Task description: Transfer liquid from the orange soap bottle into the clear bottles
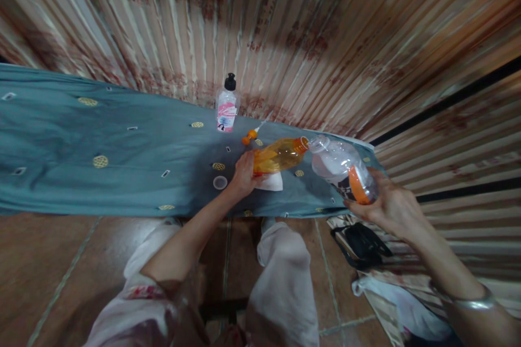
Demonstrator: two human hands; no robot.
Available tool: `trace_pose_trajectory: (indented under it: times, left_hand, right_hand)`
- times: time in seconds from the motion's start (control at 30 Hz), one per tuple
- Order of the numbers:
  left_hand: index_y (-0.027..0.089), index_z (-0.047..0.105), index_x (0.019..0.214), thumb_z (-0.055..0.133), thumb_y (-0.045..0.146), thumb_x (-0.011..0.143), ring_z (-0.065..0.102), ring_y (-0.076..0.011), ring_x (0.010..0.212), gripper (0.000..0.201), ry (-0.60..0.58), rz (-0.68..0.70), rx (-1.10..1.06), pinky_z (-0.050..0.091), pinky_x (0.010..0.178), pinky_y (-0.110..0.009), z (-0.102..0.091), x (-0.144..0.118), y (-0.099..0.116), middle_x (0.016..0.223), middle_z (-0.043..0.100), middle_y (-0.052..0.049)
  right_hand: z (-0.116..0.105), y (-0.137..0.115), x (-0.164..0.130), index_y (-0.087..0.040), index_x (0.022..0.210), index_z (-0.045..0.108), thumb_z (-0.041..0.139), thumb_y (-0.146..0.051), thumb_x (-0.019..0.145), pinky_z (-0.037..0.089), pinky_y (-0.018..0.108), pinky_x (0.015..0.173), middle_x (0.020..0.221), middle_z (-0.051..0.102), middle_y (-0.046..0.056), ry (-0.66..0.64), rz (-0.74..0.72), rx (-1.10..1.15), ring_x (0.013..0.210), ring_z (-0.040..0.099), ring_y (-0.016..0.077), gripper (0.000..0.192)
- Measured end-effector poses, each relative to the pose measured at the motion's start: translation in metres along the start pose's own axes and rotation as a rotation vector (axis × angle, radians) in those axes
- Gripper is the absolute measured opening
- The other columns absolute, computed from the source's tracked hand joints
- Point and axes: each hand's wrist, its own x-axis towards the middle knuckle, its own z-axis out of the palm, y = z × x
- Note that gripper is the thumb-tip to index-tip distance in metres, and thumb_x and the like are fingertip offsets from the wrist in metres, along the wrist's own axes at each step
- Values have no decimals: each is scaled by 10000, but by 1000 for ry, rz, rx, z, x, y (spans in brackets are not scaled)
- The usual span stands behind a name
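Observation:
My left hand (245,174) is closed around the base of an orange see-through bottle (280,156), which lies tilted with its open neck toward the right. In my right hand (388,203) is a clear plastic bottle (336,161) with an orange and black label. Its neck meets the orange bottle's mouth; whether they touch or anything flows between them I cannot tell. Under the orange bottle lies a white cloth or tissue (272,182). An orange spray or pump head (250,135) with a thin tube rests behind it. A small round lid (220,182) sits beside my left wrist.
A pink-labelled bottle with a black cap (227,108) stands near the back edge of the narrow table with its blue-green cloth (134,168). Pleated curtains (228,27) hang behind and at the right. A black bag (360,244) lies on the tiled floor.

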Motion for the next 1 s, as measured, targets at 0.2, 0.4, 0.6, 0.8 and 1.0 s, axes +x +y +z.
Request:
trace_pose_trajectory:
  times: [0.2, 0.4, 0.6, 0.8, 1.0]
  left_hand:
    - [179, 522, 1382, 840, 482, 739, 609, -405, 1262, 779, 6, 5, -4, 506, 1102, -601, 2, 1, -5, 1343, 618, -182]
    - [172, 521, 1401, 820, 456, 743, 590, -404, 1308, 776, 3, 0, -4, 494, 1125, -602, 3, 1, -6, 1363, 611, -189]
    - [206, 531, 1388, 824, 462, 735, 596, -391, 1288, 760, 24, 21, -11, 500, 1109, -583, 4, 1, -9, 1357, 625, -174]
    - [175, 532, 1394, 816, 429, 744, 600, -406, 1287, 753, 27, 9, -3, 501, 1099, -610, 5, 1, -7, 1360, 621, -188]
    - [132, 526, 1388, 835, 404, 752, 600, -406, 1287, 757, 14, 18, 21, 500, 1114, -577, 4, 1, -4, 1347, 625, -196]
  right_hand:
    - [-1, -1, 0, -158, 1287, 583, 675, -592, 705, 520, 401, 635, 872, 724, 124, -20, 13, 7, 811, 734, 386, 732]
    - [1, 1, -1, -148, 1295, 585, 671, -596, 717, 519, 395, 630, 882, 729, 129, -7, 3, -17, 789, 735, 376, 736]
    - [4, 5, 0, -128, 1285, 592, 665, -610, 718, 499, 386, 597, 859, 730, 131, 24, -38, -20, 754, 728, 368, 747]
    - [4, 5, 0, -131, 1304, 584, 659, -619, 724, 500, 386, 600, 870, 732, 130, 28, -43, -18, 765, 731, 369, 761]
    - [3, 3, 0, -143, 1290, 586, 669, -604, 726, 507, 385, 612, 884, 730, 131, 18, -38, -22, 784, 734, 369, 733]
